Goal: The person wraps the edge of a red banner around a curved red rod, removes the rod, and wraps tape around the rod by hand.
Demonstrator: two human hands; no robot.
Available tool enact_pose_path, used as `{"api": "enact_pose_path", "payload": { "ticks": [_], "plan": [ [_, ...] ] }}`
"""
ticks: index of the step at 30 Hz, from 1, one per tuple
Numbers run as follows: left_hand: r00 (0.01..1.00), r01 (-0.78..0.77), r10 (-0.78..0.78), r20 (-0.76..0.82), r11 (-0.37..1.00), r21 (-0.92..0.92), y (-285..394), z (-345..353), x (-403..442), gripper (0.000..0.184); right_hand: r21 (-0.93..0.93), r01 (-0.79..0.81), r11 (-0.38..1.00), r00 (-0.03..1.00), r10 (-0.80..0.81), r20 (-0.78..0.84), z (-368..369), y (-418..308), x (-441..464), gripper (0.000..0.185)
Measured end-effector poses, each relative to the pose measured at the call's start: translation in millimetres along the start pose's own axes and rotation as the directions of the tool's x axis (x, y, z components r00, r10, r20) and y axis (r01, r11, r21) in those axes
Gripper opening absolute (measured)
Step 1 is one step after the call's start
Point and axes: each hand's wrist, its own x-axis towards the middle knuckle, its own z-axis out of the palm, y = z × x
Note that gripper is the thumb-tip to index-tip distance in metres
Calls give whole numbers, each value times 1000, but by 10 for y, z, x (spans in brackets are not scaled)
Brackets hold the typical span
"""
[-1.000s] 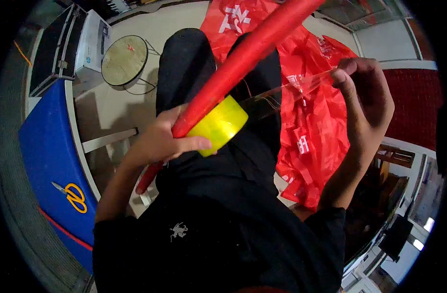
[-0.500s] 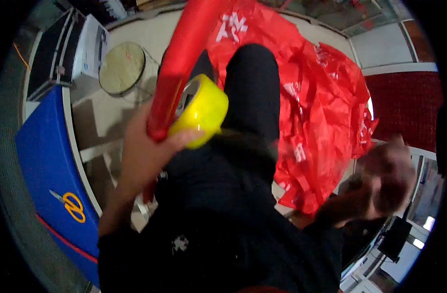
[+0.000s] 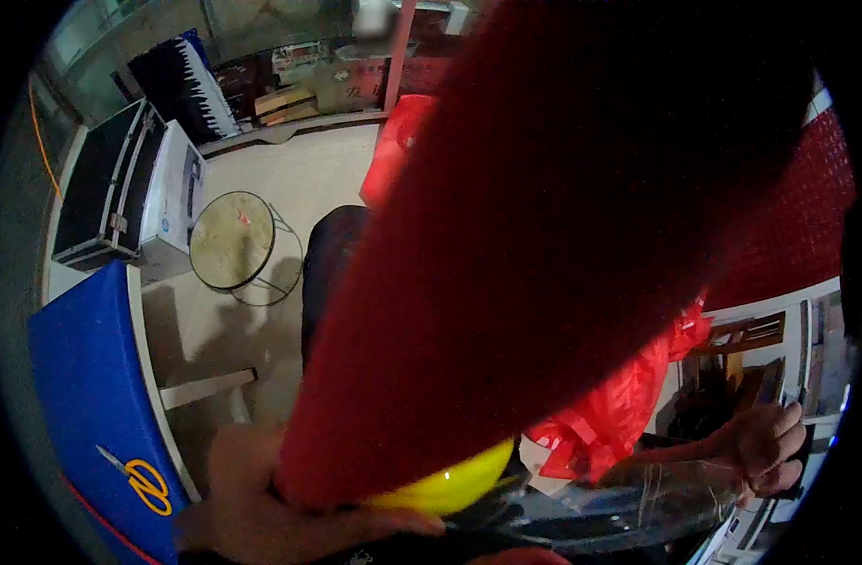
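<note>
My left hand (image 3: 280, 508) is closed around the lower end of a long red roll (image 3: 431, 358), which rises close to the camera and hides much of the middle. The same hand holds a yellow roll of packing tape (image 3: 464, 482), partly covered by the red roll. A clear strip of tape (image 3: 601, 504) stretches from near the tape roll to the right. At its far end is my right hand (image 3: 775, 450), fingers curled on the strip. Crumpled red plastic sheeting (image 3: 619, 414) with white marks shows behind, partly hidden.
Orange-handled scissors (image 3: 148, 485) lie on a blue surface (image 3: 82, 377) at the left. A round stool (image 3: 231, 240) stands on the floor near a white box (image 3: 172, 193) and a black case (image 3: 111, 184). A dark red panel (image 3: 798, 226) is at the right.
The red roll has swung up toward the camera, now covering the middle. My right hand has moved lower, and a long clear strip now spans between the hands. The view has tilted upward.
</note>
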Motion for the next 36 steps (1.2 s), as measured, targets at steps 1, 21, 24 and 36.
{"api": "enact_pose_path", "payload": {
  "ticks": [1, 21, 24, 36],
  "plan": [
    [999, -16, 13, -41, 996, -84, -20, 25, -16, 29, -16, 4, 1000, 1000, -5, -9, -51, -8, -7, 26],
    [955, -277, 277, -103, 961, 12, -115, 144, 221, 35, -63, -63, 996, 997, 60, -50, -124, 72, 62, 28],
    [946, -298, 299, -121, 954, 29, -103, 140, 214, 36, -60, -66, 996, 997, 63, -48, -85, 79, 73, 28],
    [641, -305, 262, -722, 949, 74, -426, -119, 211, 32, 131, -52, 990, 991, 36, 126, 521, 137, 153, 29]
  ]
}}
